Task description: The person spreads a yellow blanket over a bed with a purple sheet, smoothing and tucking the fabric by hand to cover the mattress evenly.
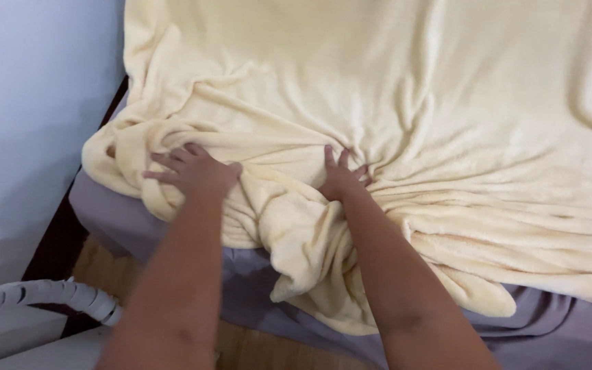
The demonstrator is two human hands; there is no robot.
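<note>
Yellow blanket [392, 103] over grey-sheeted bed [556, 329], wooden floor [97, 264]

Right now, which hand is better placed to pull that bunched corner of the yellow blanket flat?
Probably the left hand: it rests on the rolled corner of the fleece blanket near the mattress edge. The right hand presses the gathered folds farther in.

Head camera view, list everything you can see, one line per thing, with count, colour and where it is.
blanket: one, pale yellow, fleecy, spread over the bed, bunched at its near edge
bed sheet: one, grey-purple, under the blanket, showing along the near edge
wall: one, pale blue-white, left
hose: one, white, ribbed, lower left
floor: wooden, brown, beside the bed
left hand: one, flat on the bunched blanket
right hand: one, pressing into the blanket's gathered folds
</note>
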